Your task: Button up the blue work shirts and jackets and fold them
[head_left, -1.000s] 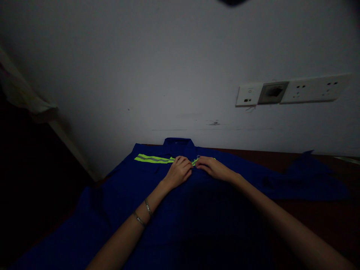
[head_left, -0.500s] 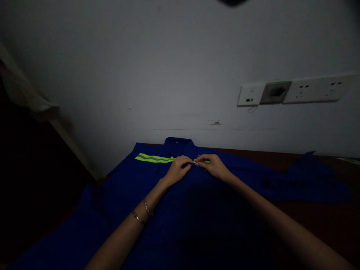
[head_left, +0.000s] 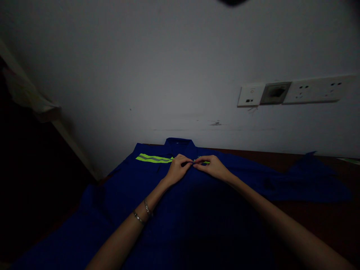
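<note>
A blue long-sleeved work jacket lies spread out front side up, its collar toward the wall. A yellow-green reflective stripe with a grey middle band crosses the chest. My left hand pinches the front edge of the jacket at chest height, just below the collar. Fingertip to fingertip with it, my right hand pinches the same front edge from the other side. The bit of cloth between the fingers, and any fastener there, is too small and dark to make out. Two bracelets circle my left wrist.
The jacket rests on a dark reddish-brown surface against a pale wall. Switch and socket plates are fixed to the wall at right. At far left hangs a pale cloth beside deep shadow.
Both hands stay at the jacket's front edge. The right fingers have shifted slightly left, and their tips now sit closer to the left hand's fingertips.
</note>
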Tool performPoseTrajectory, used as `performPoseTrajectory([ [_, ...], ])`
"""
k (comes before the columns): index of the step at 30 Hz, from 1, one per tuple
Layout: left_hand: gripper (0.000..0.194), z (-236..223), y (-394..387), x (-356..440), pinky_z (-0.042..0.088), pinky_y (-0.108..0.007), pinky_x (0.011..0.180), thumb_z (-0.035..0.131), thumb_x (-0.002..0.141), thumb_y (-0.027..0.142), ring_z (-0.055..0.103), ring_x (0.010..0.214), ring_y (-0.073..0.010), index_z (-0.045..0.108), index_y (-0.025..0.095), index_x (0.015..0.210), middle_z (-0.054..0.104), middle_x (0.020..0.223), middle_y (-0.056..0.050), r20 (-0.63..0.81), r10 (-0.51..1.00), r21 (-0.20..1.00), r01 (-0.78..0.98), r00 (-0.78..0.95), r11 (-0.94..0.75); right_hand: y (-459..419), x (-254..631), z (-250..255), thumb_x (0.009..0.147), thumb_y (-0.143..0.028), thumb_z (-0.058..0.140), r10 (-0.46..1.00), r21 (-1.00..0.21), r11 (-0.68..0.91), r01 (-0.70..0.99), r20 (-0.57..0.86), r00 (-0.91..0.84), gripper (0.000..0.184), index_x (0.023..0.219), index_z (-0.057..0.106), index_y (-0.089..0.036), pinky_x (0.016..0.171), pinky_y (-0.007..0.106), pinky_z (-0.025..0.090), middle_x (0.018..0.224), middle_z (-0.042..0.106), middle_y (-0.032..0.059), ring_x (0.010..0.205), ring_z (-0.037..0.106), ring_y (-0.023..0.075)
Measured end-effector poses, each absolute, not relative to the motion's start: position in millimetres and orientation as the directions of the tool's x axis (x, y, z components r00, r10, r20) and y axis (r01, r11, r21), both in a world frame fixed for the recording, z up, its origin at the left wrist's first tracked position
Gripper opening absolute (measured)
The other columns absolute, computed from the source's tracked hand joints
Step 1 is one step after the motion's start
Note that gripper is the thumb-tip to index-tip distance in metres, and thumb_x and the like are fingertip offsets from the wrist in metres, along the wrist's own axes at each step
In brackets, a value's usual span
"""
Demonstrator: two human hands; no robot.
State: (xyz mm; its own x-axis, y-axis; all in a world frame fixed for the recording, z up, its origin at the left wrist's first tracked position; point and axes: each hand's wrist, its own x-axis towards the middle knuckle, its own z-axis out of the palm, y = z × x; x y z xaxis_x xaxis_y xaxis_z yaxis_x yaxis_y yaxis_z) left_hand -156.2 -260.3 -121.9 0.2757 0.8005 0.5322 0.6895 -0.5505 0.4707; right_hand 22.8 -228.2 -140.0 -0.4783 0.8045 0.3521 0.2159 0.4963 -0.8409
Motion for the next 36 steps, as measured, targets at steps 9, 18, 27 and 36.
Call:
performPoseTrajectory([
  [9, 0.010, -123.2, -259.8, -156.0, 0.042, -0.028, 0.075, 0.059, 0.074, 0.018, 0.055, 0.080, -0.0145, 0.068, 0.019, 0.079, 0.066, 0.078, -0.002, 0.531, 0.820, 0.509, 0.693, 0.214, -0.511, -226.9, 22.7, -143.0, 0.071, -0.023, 0.053, 0.781, -0.788, 0.557, 0.263, 0.388, -0.489, 0.024, 0.089, 0.067, -0.017, 0.073, 0.028, 0.046, 0.084, 0.068, 0.0046, 0.078, 0.061, 0.0167],
  [18, 0.009, -122.0, -261.4, -153.2, 0.044, -0.029, 0.073, 0.060, 0.073, 0.019, 0.056, 0.078, -0.0150, 0.068, 0.019, 0.077, 0.066, 0.076, -0.003, 0.560, 0.809, 0.500, 0.706, 0.178, -0.501, -229.1, 20.2, -141.1, 0.072, -0.021, 0.051, 0.779, -0.768, 0.576, 0.281, 0.411, -0.474, 0.026, 0.091, 0.067, -0.016, 0.067, 0.027, 0.045, 0.078, 0.066, 0.0045, 0.072, 0.059, 0.0159],
  [27, 0.009, -118.7, -262.6, -153.4, 0.042, -0.031, 0.077, 0.058, 0.073, 0.019, 0.055, 0.081, -0.0154, 0.066, 0.020, 0.077, 0.066, 0.079, -0.002, 0.605, 0.771, 0.460, 0.705, 0.197, -0.540, -224.9, 19.3, -149.3, 0.070, -0.025, 0.053, 0.826, -0.827, 0.493, 0.270, 0.347, -0.445, 0.024, 0.086, 0.068, -0.015, 0.070, 0.026, 0.045, 0.079, 0.067, 0.0047, 0.074, 0.060, 0.0161],
  [36, 0.006, -106.9, -277.0, -141.1, 0.040, -0.022, 0.062, 0.054, 0.069, 0.014, 0.050, 0.064, -0.0107, 0.057, 0.017, 0.073, 0.055, 0.071, 0.000, 0.627, 0.778, 0.503, 0.739, 0.043, -0.447, -215.9, 17.0, -161.6, 0.067, -0.027, 0.054, 0.884, -0.925, 0.316, 0.213, 0.206, -0.419, 0.024, 0.082, 0.067, -0.012, 0.063, 0.026, 0.046, 0.076, 0.068, 0.0063, 0.069, 0.060, 0.0165],
])
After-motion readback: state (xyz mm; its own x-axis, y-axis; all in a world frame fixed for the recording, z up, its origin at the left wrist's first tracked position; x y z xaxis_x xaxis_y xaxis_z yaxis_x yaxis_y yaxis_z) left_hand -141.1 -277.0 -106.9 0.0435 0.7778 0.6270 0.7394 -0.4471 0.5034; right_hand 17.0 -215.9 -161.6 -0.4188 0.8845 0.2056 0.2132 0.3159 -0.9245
